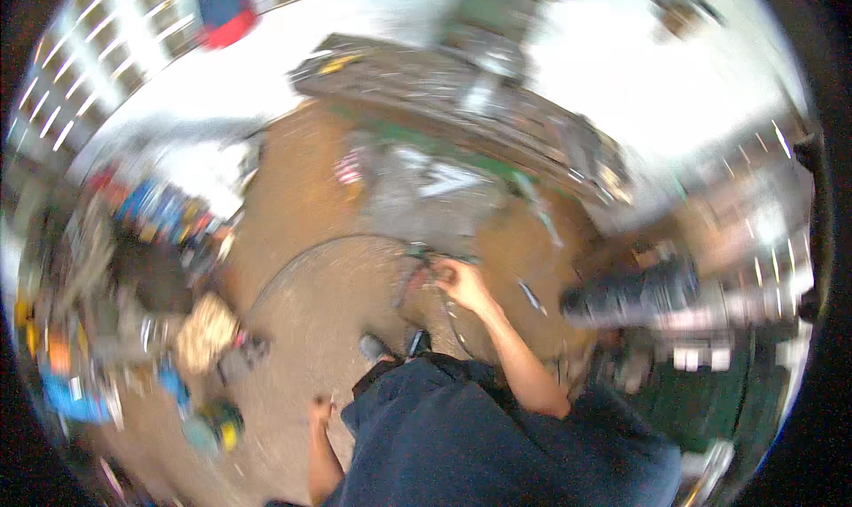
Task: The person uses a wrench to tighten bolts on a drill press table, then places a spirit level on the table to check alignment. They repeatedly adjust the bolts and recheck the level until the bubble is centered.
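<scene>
The whole view is smeared by motion. My right hand (460,281) reaches forward over the brown floor, its fingers closed around a dark tool (417,251) whose kind I cannot make out. A thin dark cable (328,243) curves left from beside the tool, and reddish and dark loops hang below it. My left hand (321,409) is low at my left side, its fingers curled. Whether a small thing is in them is too blurred to tell.
Ahead stands a long dark workbench (444,86) with metal pieces on it. Below its edge is a grey plate-like patch (426,196). Jumbled goods and a tan sack (207,332) lie at the left. Dark cylindrical machinery (630,294) is at the right.
</scene>
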Motion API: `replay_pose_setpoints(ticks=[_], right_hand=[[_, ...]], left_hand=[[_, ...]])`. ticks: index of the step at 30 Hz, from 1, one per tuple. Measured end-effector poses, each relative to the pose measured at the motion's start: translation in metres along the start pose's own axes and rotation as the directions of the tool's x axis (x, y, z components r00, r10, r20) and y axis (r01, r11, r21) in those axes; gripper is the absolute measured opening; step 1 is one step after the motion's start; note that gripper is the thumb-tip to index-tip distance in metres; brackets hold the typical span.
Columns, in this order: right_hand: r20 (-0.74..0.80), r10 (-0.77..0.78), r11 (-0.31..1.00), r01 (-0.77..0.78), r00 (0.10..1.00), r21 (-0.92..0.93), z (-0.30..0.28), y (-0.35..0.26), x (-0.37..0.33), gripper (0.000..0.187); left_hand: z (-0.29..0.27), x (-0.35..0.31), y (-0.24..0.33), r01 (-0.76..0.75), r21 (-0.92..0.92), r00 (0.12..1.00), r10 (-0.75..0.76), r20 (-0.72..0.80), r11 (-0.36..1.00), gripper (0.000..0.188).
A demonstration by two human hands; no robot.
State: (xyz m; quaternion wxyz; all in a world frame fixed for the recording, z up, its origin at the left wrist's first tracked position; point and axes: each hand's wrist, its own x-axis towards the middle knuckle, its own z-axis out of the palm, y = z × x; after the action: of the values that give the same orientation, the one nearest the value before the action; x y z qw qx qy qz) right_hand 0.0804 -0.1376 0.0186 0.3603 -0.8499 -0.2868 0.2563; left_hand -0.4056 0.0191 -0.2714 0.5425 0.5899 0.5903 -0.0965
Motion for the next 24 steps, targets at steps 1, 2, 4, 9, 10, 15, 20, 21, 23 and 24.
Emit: replay_pose_setpoints(ticks=[1,2,4,9,10,15,20,21,23,24], right_hand=[[0.044,-0.065,0.998,0.066,0.997,-0.018,0.011,0.002,-0.006,0.046],[0.096,-0.174,0.984,0.176,0.980,-0.014,0.020,0.006,-0.012,0.050],[0.167,0.084,0.996,-0.082,0.982,-0.019,0.044,0.016,-0.037,0.055],[0.572,0.153,0.914,0.105,0.805,-0.393,0.098,0.049,-0.093,0.041],[0.643,0.216,0.886,0.130,0.734,-0.446,0.106,0.051,-0.100,0.041],[0.663,0.273,0.906,0.045,0.697,-0.420,0.149,0.049,-0.103,0.042],[0.355,0.262,0.962,-0.212,0.898,-0.173,0.206,0.056,-0.059,0.032],[0.318,0.271,0.959,-0.285,0.908,-0.005,0.219,0.056,-0.054,0.025],[0.286,0.415,0.871,-0.468,0.864,0.151,0.252,0.054,-0.055,0.016],[0.308,0.421,0.859,-0.484,0.853,0.165,0.266,0.051,-0.059,0.014]], left_hand=[[0.001,-0.006,0.003,0.007,0.061,0.999,-0.005,-0.038,0.998,0.041],[0.003,-0.010,0.012,0.099,0.204,0.995,-0.103,0.009,0.974,0.047],[0.007,-0.029,0.033,-0.115,0.122,0.989,0.125,-0.080,0.986,0.043],[-0.078,-0.062,0.075,-0.155,0.062,0.962,0.165,-0.219,0.986,0.037],[-0.107,-0.062,0.081,-0.259,0.077,0.911,0.270,-0.311,0.963,0.036],[-0.321,-0.011,0.116,-0.427,0.010,0.636,0.308,-0.707,0.904,0.030],[-0.567,0.075,0.223,-0.579,0.104,0.341,0.356,-0.870,0.809,0.020],[-0.607,0.090,0.244,-0.625,0.095,0.290,0.344,-0.893,0.775,0.018],[-0.679,0.123,0.278,-0.541,0.236,0.189,0.390,-0.901,0.807,0.020],[-0.706,0.141,0.290,-0.508,0.301,0.126,0.415,-0.901,0.807,0.021]])
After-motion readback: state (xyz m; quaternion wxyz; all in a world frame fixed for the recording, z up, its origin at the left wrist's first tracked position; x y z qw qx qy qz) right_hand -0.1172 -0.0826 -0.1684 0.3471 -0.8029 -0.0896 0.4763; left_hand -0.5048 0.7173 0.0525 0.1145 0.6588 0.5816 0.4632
